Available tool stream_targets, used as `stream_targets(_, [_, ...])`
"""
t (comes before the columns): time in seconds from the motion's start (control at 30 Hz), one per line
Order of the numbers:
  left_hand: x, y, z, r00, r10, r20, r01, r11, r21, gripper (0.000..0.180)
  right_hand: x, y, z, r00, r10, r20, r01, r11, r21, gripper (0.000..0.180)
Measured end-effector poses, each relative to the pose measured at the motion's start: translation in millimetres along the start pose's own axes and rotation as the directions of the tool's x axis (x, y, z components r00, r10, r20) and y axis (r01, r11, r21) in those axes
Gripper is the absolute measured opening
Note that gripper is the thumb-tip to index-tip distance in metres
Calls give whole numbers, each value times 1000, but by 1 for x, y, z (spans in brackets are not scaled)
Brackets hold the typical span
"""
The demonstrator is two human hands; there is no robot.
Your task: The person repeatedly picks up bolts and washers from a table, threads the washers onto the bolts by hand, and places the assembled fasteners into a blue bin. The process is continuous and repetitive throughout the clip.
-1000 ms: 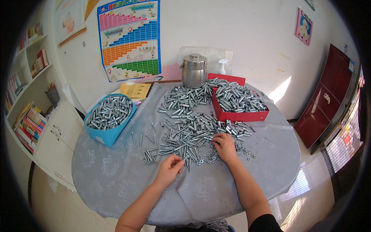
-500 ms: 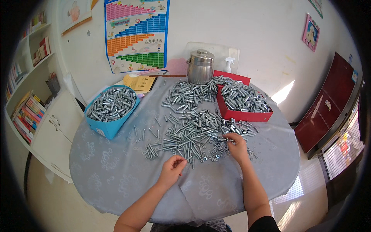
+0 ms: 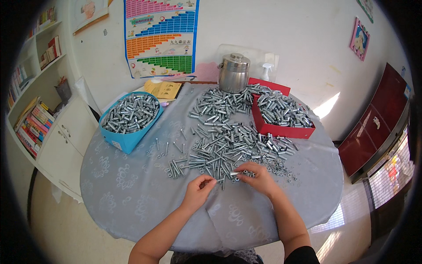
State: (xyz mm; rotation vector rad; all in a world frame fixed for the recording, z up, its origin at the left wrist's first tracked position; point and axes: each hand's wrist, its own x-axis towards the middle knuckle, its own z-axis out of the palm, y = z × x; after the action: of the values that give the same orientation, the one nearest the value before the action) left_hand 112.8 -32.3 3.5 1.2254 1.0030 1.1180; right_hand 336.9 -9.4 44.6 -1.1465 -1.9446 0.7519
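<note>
My left hand (image 3: 198,190) is pinched closed near the table's front edge, its thumb and finger on a thin metal bolt (image 3: 220,180) that points right. Just to its right, my right hand (image 3: 258,177) grips a short shiny metal sleeve (image 3: 234,173) between thumb and fingertips. The two pieces are close, with a small gap between them. Beyond both hands spreads a loose pile of bolts and sleeves (image 3: 220,149), and small nuts (image 3: 281,169) lie scattered at its right side. A few single bolts (image 3: 183,134) lie apart at the pile's left.
A blue box (image 3: 127,141) heaped with metal fasteners stands at the left. At the right is a red box (image 3: 285,131) full of metal pieces. Behind the pile stand a steel pot (image 3: 234,75) and a white spray bottle (image 3: 266,71). A yellow booklet (image 3: 163,89) lies at the back.
My right hand has moved left from the nuts and now holds a sleeve near the left hand's bolt. The left hand has shifted slightly. The whole view has shifted a little.
</note>
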Motion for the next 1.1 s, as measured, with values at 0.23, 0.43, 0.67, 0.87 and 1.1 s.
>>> stream_targets(0.23, [2, -6, 0, 998, 42, 40, -44, 997, 57, 14, -1, -13, 15, 989, -119, 93, 121, 992, -22, 18])
stream_targets(0.43, [0, -11, 10, 998, 33, 47, -35, 998, 49, 18, -4, -10, 36, 983, -172, 65, 170, 985, 30, 20])
stream_targets(0.67, [-2, -7, 9, 986, -166, 15, 167, 975, -147, 19, -1, -15, 42, 991, -21, -132, 31, 997, 68, 21])
stream_targets(0.87, [2, 7, -3, 967, -256, -12, 230, 888, -397, 21, -2, -5, 44, 967, -237, -89, 182, 895, -408, 28])
stream_targets(1.1, [2, 8, -3, 966, -259, -3, 236, 885, -402, 22, -3, -11, 52, 985, -165, -45, 121, 857, -501, 22])
